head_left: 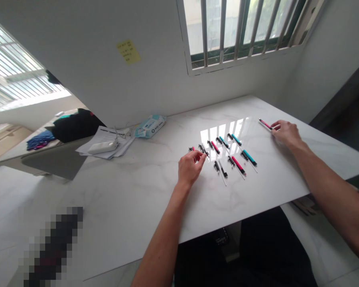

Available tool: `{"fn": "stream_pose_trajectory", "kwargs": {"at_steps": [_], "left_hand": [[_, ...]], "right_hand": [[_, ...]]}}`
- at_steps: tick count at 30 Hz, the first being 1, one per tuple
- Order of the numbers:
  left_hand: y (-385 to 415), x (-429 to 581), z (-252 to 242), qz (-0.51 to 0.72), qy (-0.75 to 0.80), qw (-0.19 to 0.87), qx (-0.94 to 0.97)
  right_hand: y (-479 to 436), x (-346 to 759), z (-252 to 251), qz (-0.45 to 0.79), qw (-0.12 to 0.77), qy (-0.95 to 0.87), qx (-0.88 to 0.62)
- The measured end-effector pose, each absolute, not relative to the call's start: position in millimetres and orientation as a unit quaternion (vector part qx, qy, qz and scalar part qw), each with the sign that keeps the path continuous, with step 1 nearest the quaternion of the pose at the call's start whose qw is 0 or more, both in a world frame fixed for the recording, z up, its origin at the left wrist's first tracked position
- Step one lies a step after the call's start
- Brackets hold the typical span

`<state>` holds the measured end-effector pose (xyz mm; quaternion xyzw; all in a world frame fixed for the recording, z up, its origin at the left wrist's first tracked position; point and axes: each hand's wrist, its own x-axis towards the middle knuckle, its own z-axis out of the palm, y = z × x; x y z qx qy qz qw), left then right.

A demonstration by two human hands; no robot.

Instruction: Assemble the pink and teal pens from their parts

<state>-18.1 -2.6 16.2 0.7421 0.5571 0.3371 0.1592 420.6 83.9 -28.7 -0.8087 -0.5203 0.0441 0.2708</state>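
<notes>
My right hand (286, 133) has its fingers closed on the end of a pink and black pen (265, 124) at the right of the white table. My left hand (190, 166) is curled in a pinch above the near-left end of the laid-out pen parts. What its fingertips hold, if anything, is too small to make out. Beside it, partly covered, lies a set with a red barrel (193, 148). Taken-apart pens lie in two rows between my hands: pink barrels (238, 165), teal barrels (250, 157), a black-and-clear one (223, 169), with black tops (217, 166) and thin white refills (223, 178).
A pack of wipes (151, 126) lies by the wall, next to papers (124, 146) with a white power strip (103, 147) on them. A yellow note (129, 52) is stuck on the wall. Another person's blurred-out shape (54, 247) is at the lower left.
</notes>
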Motion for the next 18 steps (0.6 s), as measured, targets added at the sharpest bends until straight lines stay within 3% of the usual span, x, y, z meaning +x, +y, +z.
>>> {"fn": "stream_pose_trajectory", "kwargs": {"at_steps": [5, 10, 18], "left_hand": [[-5.4, -15.8, 17.9, 0.374, 0.522, 0.114, 0.758], [-11.0, -12.8, 19.3, 0.391, 0.511, 0.06, 0.763], [-12.3, -17.7, 21.2, 0.422, 0.516, -0.027, 0.745]], "right_hand": [[77.5, 383.1, 9.3, 0.041, 0.362, -0.562, -0.742], [82.4, 309.4, 54.0, 0.162, 0.497, -0.631, -0.573], [77.8, 184.4, 46.6, 0.448, 0.458, -0.677, -0.362]]}}
